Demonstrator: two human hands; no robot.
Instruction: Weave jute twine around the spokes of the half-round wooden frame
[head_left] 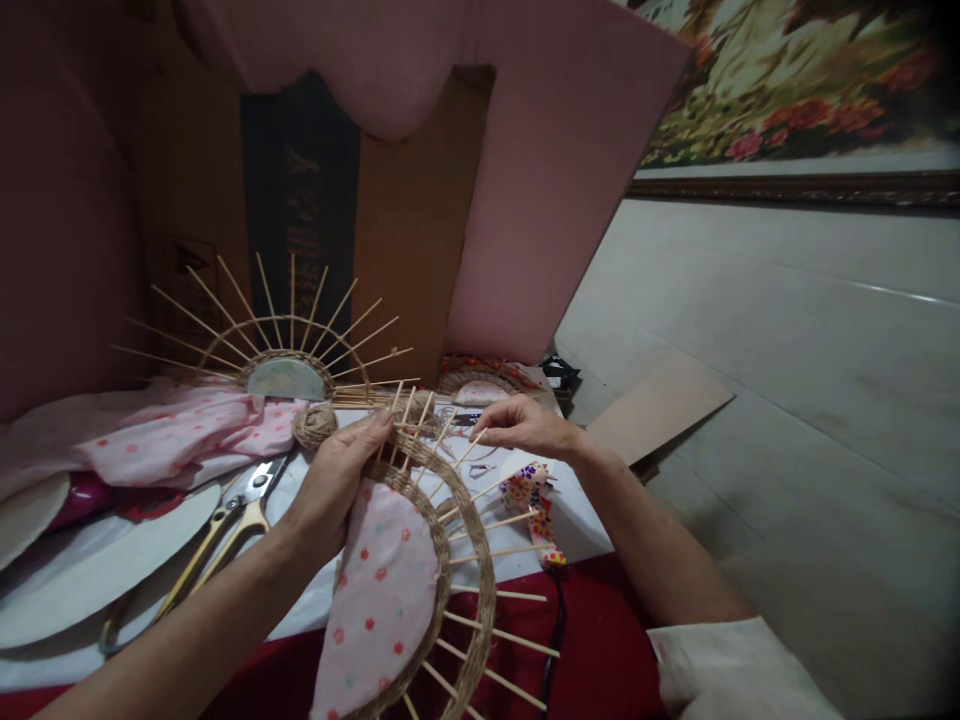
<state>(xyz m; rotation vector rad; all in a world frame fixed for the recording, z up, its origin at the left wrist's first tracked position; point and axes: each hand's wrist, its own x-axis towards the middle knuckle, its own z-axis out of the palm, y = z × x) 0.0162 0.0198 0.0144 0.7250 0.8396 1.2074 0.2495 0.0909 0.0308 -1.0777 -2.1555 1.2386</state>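
My left hand (337, 480) grips the upper edge of a half-round craft piece (390, 590): pink dotted fabric ringed with woven jute twine and thin wooden sticks that fan outward. My right hand (521, 425) is pinched near the top sticks, fingers closed on what looks like a strand of twine, too thin to be sure. A ball of jute twine (315, 425) lies just behind my left hand.
A finished fan piece (285, 370) stands behind, against cardboard and pink foam board (555, 180). Gold-handled scissors (225, 530) lie at the left beside white card cutouts (90, 570) and pink cloth (180, 435). A floral ribbon (532, 500) lies at the right. Red cloth covers the near edge.
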